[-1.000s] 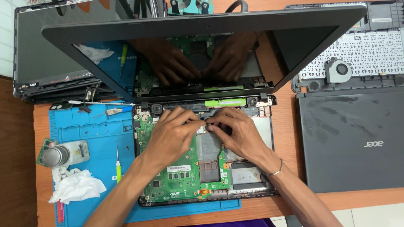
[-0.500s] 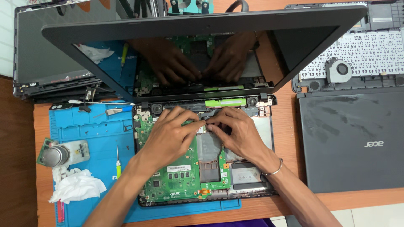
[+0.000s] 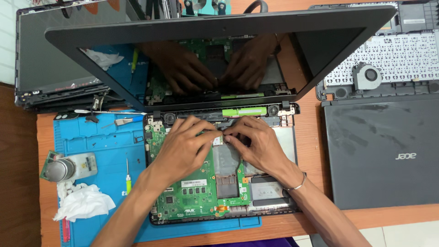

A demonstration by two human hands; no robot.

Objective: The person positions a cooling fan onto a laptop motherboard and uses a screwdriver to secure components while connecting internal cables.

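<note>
A: What's open on the mat [image 3: 105,146]?

B: One laptop base [image 3: 219,169], green board [image 3: 192,192] up, long axis left to right. A closed laptop [image 3: 379,151] lies to its right.

A: The hands?

B: Both meet near the hinge edge. Left hand [image 3: 185,146] and right hand [image 3: 256,142] pinch at a small part [image 3: 218,139] between their fingertips; neither is nearer, and whether it's gripped I can't tell.

A: Tools?

B: One green screwdriver [image 3: 128,179].

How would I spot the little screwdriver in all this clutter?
Start at the blue work mat under the opened laptop. Left of the laptop's green circuit board, near the person's left forearm, lies a slim screwdriver, upright in the picture. Its yellow-green handle sets it apart from the white crumpled tissue and round metal tin further left.
</note>
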